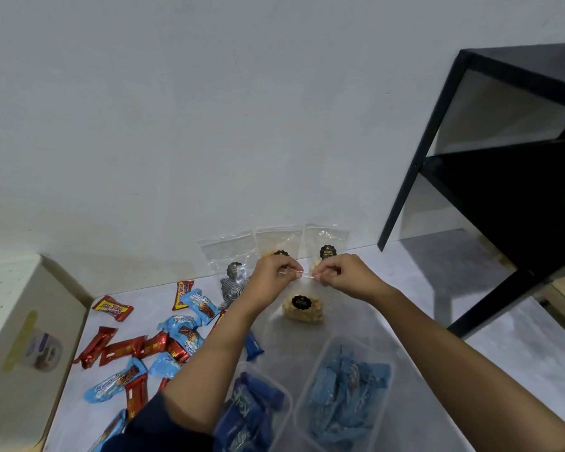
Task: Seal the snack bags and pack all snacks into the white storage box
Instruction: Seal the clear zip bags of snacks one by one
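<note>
I hold a clear zip snack bag (303, 308) with pale snacks and a black label upright over the table. My left hand (274, 275) and my right hand (343, 275) both pinch its top strip, fingertips close together. Three more clear bags lean on the wall behind: one with dark spiral snacks (231, 272), a middle one (277, 240) and a right one (327, 243). Red and light-blue wrapped bars (137, 350) lie scattered at the left. The white storage box (17, 347) stands at the far left.
Two clear plastic tubs sit near me: one with dark-blue packs (252, 412), one with light-blue packs (346, 393). A black metal shelf frame (470, 177) stands on the right. A white wall closes the back of the table.
</note>
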The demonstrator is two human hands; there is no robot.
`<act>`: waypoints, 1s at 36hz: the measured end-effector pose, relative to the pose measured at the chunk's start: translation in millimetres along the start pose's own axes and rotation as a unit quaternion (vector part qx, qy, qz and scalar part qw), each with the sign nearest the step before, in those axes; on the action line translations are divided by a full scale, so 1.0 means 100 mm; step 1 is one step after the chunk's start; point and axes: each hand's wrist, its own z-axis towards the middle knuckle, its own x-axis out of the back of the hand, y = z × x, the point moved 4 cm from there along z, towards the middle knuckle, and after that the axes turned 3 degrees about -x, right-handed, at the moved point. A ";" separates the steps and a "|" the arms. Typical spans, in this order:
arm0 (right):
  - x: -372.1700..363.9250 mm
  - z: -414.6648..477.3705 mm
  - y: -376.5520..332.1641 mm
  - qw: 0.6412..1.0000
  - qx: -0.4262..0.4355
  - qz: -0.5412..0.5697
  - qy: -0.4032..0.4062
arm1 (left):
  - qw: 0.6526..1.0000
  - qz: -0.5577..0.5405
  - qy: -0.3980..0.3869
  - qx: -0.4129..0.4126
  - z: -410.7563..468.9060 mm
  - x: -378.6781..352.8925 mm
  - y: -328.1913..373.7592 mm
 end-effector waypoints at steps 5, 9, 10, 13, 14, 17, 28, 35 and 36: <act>-0.03 0.03 -0.02 1.000 0.000 -0.006 0.007 | 0.999 0.026 0.018 -0.009 -0.03 0.01 0.03; -0.03 0.05 0.02 1.000 -0.007 -0.008 0.023 | 0.991 0.033 0.129 -0.006 -0.16 0.02 -0.03; -0.03 0.04 0.02 1.000 -0.005 -0.005 0.025 | 0.986 0.019 0.164 0.007 -0.21 0.01 -0.03; -0.03 0.02 0.02 1.000 0.004 0.006 0.025 | 0.975 -0.036 0.211 0.061 -0.32 -0.05 -0.09; -0.04 0.01 0.02 1.000 0.007 0.011 0.023 | 0.972 -0.059 0.212 0.079 -0.34 -0.08 -0.10; -0.05 0.00 0.02 1.000 0.013 0.022 0.015 | 0.964 -0.097 0.219 0.119 -0.38 -0.13 -0.13; -0.11 -0.07 0.04 0.999 0.037 0.001 -0.036 | 0.904 -0.298 0.154 0.265 -0.39 -0.31 -0.21; -0.11 -0.07 0.03 0.999 0.027 0.010 -0.043 | 0.875 -0.393 0.116 0.256 -0.42 -0.30 -0.19; -0.11 -0.08 0.03 0.999 0.023 0.012 -0.041 | 0.875 -0.399 0.108 0.253 -0.42 -0.30 -0.19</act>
